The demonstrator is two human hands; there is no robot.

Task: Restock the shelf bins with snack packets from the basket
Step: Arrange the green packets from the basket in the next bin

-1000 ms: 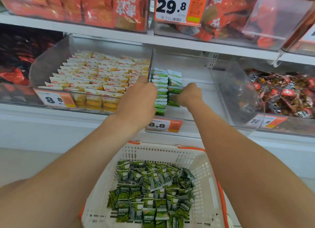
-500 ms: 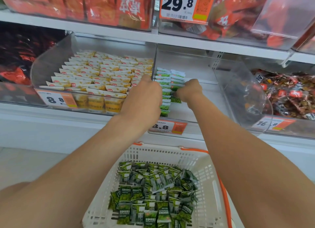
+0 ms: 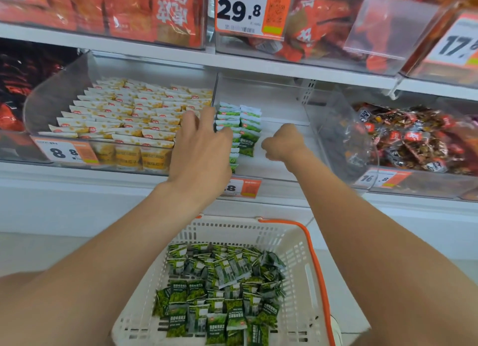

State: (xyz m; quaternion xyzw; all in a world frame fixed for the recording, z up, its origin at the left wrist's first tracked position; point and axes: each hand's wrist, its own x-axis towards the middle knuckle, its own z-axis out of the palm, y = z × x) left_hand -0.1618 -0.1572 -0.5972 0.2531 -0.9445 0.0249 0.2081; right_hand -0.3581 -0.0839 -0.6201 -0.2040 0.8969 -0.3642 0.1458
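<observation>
Right hand [image 3: 283,144]: has come off the second row of shelf packets [image 3: 248,123], which it touched half a second ago, and now sits just right of that row, apart from it. Its fingers are curled into a fist with nothing showing in them.
Left hand [image 3: 199,149]: much where it was, palm down, fingers straight and spread wide, lying over the first row and holding nothing.
Rows: two upright rows of green packets stand side by side against the left wall of the middle bin [image 3: 279,162]. The first runs out from under the left hand's thumb, and the second stands between the two hands.
Bin floor: white, showing beneath and beyond the right hand.
Basket [image 3: 297,255]: white with an orange handle, below both wrists and between the forearms.
Basket packets [image 3: 219,281]: a loose green heap, well apart from either hand.
Yellow packets [image 3: 124,113]: neat rows in the next bin, just left of the left hand.
Price tag [image 3: 245,188]: on the bin's front edge, partly hidden behind the left wrist.
Dark packets [image 3: 413,138]: piled in the bin right of the right hand, apart from it.
</observation>
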